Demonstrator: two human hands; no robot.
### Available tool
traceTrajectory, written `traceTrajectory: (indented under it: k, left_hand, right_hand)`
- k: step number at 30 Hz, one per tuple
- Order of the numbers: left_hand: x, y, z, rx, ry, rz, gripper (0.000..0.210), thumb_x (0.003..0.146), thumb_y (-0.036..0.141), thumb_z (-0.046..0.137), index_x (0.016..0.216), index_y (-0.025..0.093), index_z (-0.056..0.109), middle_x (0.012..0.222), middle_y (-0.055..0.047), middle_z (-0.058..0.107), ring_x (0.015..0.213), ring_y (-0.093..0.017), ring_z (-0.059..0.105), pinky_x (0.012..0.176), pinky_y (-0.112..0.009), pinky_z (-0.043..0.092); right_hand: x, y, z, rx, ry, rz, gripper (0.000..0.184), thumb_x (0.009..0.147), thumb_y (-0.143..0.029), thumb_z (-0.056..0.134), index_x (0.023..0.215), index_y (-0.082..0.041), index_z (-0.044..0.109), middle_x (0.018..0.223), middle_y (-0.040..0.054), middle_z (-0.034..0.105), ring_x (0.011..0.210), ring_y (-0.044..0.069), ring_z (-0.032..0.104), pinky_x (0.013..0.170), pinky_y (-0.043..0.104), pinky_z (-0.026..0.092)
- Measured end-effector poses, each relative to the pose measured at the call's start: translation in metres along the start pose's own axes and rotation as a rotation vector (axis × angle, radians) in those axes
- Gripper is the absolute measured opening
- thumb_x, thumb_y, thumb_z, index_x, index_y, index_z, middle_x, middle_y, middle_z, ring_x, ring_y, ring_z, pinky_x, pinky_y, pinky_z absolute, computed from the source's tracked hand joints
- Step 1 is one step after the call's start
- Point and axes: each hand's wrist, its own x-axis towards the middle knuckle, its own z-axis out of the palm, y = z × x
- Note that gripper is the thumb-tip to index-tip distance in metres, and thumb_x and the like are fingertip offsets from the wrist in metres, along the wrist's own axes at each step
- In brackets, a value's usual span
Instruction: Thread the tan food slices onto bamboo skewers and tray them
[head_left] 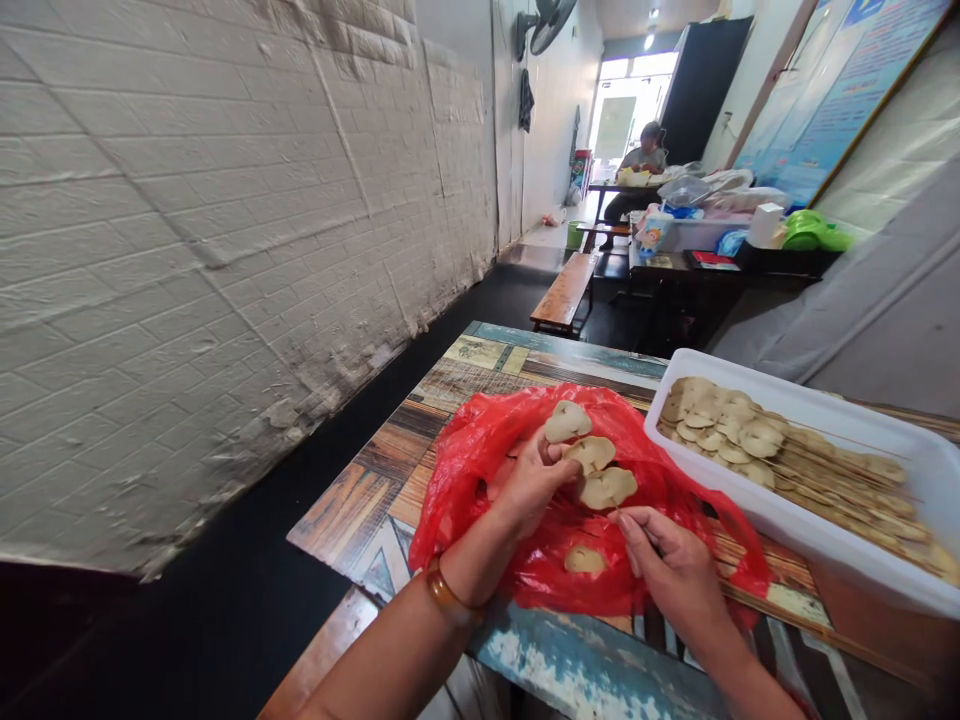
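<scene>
My left hand (529, 485) is closed, its thumb and fingers pinching thin, round, beige slices of food (607, 488). Three slices show in a row along a thin skewer, one above the hand and two beside it. Lower down, my right hand (667, 555) is closed on the skewer (617, 512), just below the lowest slice. Both hands are over an open red plastic bag (465, 480) spread on the table. Inside the bag lies another beige slice (585, 560). Most of the skewer is hidden by the slices and fingers.
At the right, a white plastic tub (926, 470) holds many skewered slices (712, 420). Bare skewers lie on the patterned table (360, 495) beneath it. A wooden bench (566, 290) and a cluttered dark table stand beyond. Farther back sits a person (643, 155). A white brick-patterned wall runs along the left.
</scene>
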Motion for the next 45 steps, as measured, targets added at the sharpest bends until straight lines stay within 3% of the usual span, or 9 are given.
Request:
traceTrajectory:
  k: [4, 7, 10, 25, 29, 34, 45]
  left_hand:
    - [0.002, 0.008, -0.004, -0.122, 0.121, 0.028, 0.045, 0.066, 0.023, 0.070, 0.108, 0.015, 0.056, 0.101, -0.008, 0.064, 0.081, -0.015, 0.061, 0.065, -0.022, 0.046]
    - [0.008, 0.008, -0.012, -0.197, 0.254, 0.065, 0.055, 0.063, 0.027, 0.074, 0.112, 0.015, 0.052, 0.088, -0.005, 0.065, 0.072, -0.015, 0.062, 0.067, -0.025, 0.048]
    - [0.013, 0.001, -0.020, -0.193, 0.302, 0.098, 0.062, 0.056, 0.024, 0.078, 0.111, 0.013, 0.051, 0.074, -0.002, 0.065, 0.065, -0.014, 0.061, 0.068, -0.027, 0.048]
    - [0.008, -0.006, -0.015, -0.185, 0.224, 0.041, 0.058, 0.052, 0.029, 0.081, 0.102, 0.015, 0.057, 0.064, 0.003, 0.063, 0.056, -0.011, 0.058, 0.058, -0.021, 0.044]
    - [0.008, -0.004, -0.015, -0.181, 0.234, 0.035, 0.058, 0.051, 0.029, 0.082, 0.101, 0.015, 0.057, 0.067, 0.001, 0.064, 0.060, -0.011, 0.058, 0.061, -0.021, 0.044]
    - [0.008, 0.003, -0.014, -0.154, 0.206, -0.027, 0.048, 0.057, 0.030, 0.079, 0.098, 0.014, 0.060, 0.078, -0.003, 0.066, 0.066, -0.011, 0.060, 0.064, -0.021, 0.045]
    - [0.008, 0.004, -0.018, -0.027, 0.206, 0.015, 0.046, 0.057, 0.032, 0.079, 0.095, 0.014, 0.062, 0.078, -0.003, 0.065, 0.065, -0.011, 0.058, 0.060, -0.020, 0.044]
  right_hand:
    - [-0.001, 0.002, 0.000, -0.042, -0.022, -0.007, 0.033, 0.087, -0.043, 0.042, 0.076, -0.019, 0.062, 0.048, -0.0048, 0.048, 0.045, 0.013, 0.049, 0.047, 0.022, 0.039]
    - [-0.003, 0.004, 0.002, -0.109, -0.051, -0.046, 0.032, 0.087, -0.042, 0.043, 0.074, -0.020, 0.063, 0.050, -0.0037, 0.052, 0.048, 0.013, 0.053, 0.051, 0.022, 0.042]
    - [-0.004, 0.005, 0.004, -0.152, -0.067, -0.078, 0.031, 0.086, -0.041, 0.044, 0.077, -0.020, 0.065, 0.051, -0.0034, 0.054, 0.049, 0.014, 0.055, 0.051, 0.021, 0.042]
    - [-0.005, 0.008, 0.004, -0.177, -0.063, -0.070, 0.031, 0.086, -0.042, 0.044, 0.078, -0.021, 0.065, 0.048, -0.0035, 0.051, 0.047, 0.015, 0.054, 0.051, 0.024, 0.043]
    - [-0.004, 0.006, 0.004, -0.074, -0.098, -0.002, 0.031, 0.084, -0.045, 0.046, 0.077, -0.021, 0.065, 0.048, -0.0040, 0.051, 0.047, 0.015, 0.053, 0.051, 0.025, 0.042]
    - [-0.003, 0.004, 0.005, 0.155, -0.098, 0.156, 0.036, 0.084, -0.050, 0.046, 0.085, -0.019, 0.062, 0.046, -0.0076, 0.042, 0.041, 0.012, 0.043, 0.045, 0.024, 0.035]
    - [-0.002, 0.003, 0.004, 0.263, -0.122, 0.168, 0.037, 0.082, -0.051, 0.050, 0.084, -0.016, 0.063, 0.045, -0.0070, 0.043, 0.042, 0.011, 0.042, 0.043, 0.022, 0.032]
